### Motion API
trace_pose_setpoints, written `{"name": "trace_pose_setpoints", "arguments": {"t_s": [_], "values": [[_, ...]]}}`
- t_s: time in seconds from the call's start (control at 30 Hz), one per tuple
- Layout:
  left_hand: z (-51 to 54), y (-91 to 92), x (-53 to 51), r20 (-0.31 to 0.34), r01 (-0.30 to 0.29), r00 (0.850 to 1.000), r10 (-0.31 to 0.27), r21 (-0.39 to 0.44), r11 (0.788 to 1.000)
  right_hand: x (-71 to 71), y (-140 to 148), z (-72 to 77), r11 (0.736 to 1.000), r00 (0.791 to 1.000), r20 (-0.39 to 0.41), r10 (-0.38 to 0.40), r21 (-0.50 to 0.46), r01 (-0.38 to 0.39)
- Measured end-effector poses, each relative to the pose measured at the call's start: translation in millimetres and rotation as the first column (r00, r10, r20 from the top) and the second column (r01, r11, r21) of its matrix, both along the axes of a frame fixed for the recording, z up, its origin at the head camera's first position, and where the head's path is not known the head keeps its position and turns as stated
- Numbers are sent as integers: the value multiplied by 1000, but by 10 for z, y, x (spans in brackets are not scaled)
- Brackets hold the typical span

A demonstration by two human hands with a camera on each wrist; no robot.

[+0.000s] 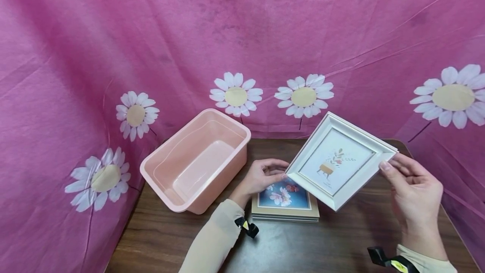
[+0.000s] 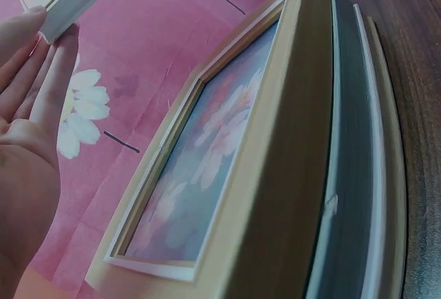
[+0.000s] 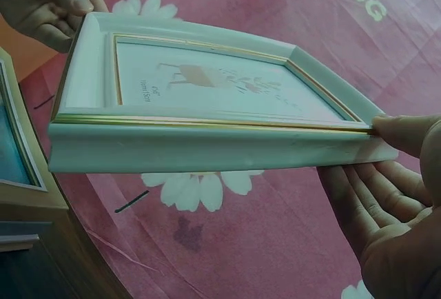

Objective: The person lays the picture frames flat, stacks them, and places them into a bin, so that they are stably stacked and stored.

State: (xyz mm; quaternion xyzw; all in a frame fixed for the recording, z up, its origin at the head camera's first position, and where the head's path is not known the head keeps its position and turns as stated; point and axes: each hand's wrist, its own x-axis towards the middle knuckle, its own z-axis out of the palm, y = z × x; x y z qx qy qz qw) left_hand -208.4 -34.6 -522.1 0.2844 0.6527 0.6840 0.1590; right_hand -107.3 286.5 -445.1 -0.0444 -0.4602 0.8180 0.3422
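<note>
While white frame [image 1: 339,161] partly hides frame stack [image 1: 286,205], bin [image 1: 223,182] near left hand [image 1: 263,175].

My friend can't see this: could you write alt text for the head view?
Left hand and right hand hold a white picture frame, partly hiding stacked frames on a brown table. A pink tub stands left, before a pink daisy-patterned cloth.

soft glare on brown tabletop [image 1: 280,245]
</note>
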Motion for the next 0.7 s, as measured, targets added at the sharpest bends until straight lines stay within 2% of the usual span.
{"name": "trace_pose_setpoints", "arguments": {"t_s": [0.13,0.23,0.37,0.47,0.7], "values": [[-15,-21,18,-27,-38,999,39,37,999,-10,-16,-15,1000,999,-22,26,14,-26],[-32,-35,28,-41,-67,997,70,67,995,-20,-29,-29,998,996,-67,62,-26,-64],[-46,-65,46,-64,-107,992,113,85,991,-36,-49,-53,988,979,-167,116,-85,-132],[-54,-101,61,-77,-129,988,136,85,988,-45,-66,-67,983,962,-225,155,-65,-173],[-98,-192,82,-77,-171,980,181,127,977,-43,-115,-69,981,954,-249,165,-56,-184]]}}
